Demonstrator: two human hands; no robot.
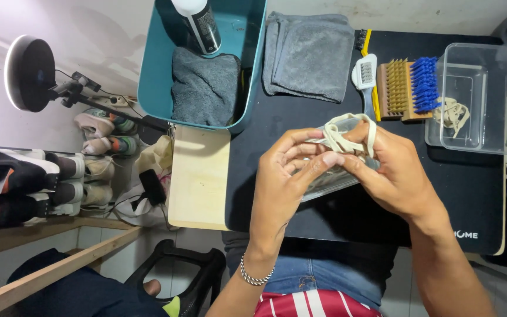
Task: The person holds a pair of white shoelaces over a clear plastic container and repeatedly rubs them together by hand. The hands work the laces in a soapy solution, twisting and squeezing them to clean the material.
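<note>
Shoelace [347, 130], cream and looped, hangs bunched between both hands above the black mat [476, 194], over a small clear tub [330, 179] they also grip. Left hand [289, 176] pinches the lace at its fingertips; right hand [391, 170] closes around lace and tub. At one o'clock sit brushes [406, 88]; at eleven, a teal bin [159, 76].

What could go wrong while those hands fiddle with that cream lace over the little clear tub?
The cream lace is looped around the fingers of the right hand and might tangle or knot. The small clear tub is held above the black mat, gripped partly by the left hand; it might slip and fall. The brushes lie close and could be knocked.
</note>
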